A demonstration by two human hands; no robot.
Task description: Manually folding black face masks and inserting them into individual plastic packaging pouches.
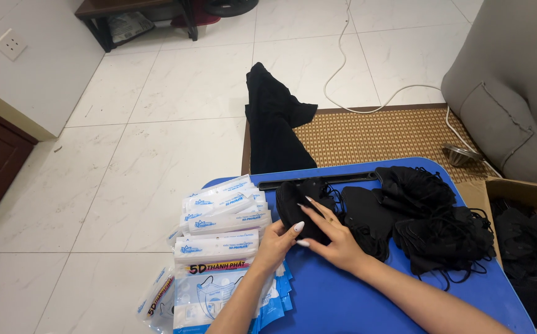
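Floor point(157, 154): pale marble-look tiles filling the upper left of the frame, with a white cable point(355, 80) trailing across the top centre. Armchair point(515, 80): grey, upper right. Woven mat point(379, 133): brown, centre right, a black garment point(274, 124) lying half on it. Table point(342, 297): blue, rounded corners, lower centre, your working surface. Cardboard box point(528, 198): open, lower right edge, dark masks inside. Pile of masks point(429, 222): loose black ones, right half of the table. Stack of packets point(225, 247): white and blue printed bags, overlapping at the table's left edge, some hanging over it. Black bar point(318, 180): long and flat along the table's far edge. Your right hand point(336, 238): fingers spread and pressed flat on a small bundle of masks point(299, 207), just left of centre. Your left hand point(277, 244): curled round the bundle's near edge, also touching the packets. By the look of it, you are squaring up a bundle for bagging; that calls for keeping it pinched while one packet is opened.
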